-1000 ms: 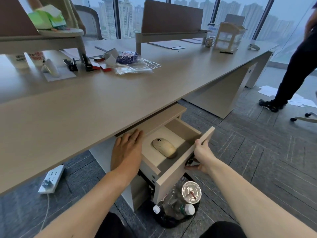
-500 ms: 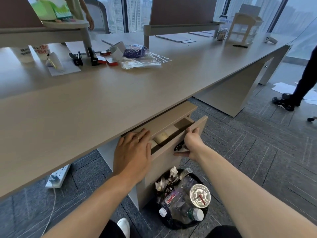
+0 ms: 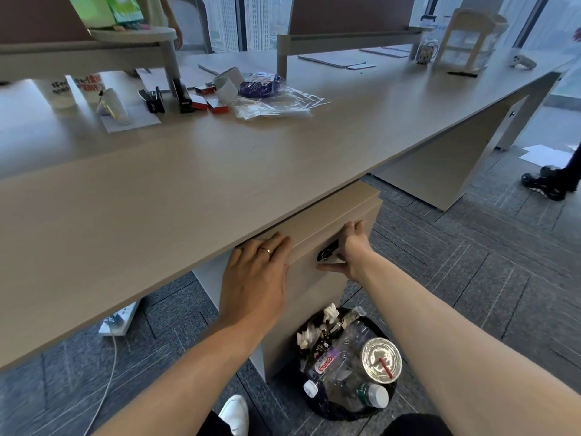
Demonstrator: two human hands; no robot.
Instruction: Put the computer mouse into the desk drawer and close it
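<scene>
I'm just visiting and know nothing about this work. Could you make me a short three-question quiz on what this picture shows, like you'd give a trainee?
1. True or false: the drawer under the desk is pushed in, with no mouse showing.
2. Which hand wears a ring: the left hand or the right hand?
3. What stands on the floor just below the drawer? A) a chair B) a waste bin full of bottles and cups C) a backpack

Key: 1 true; 2 the left hand; 3 B.
</scene>
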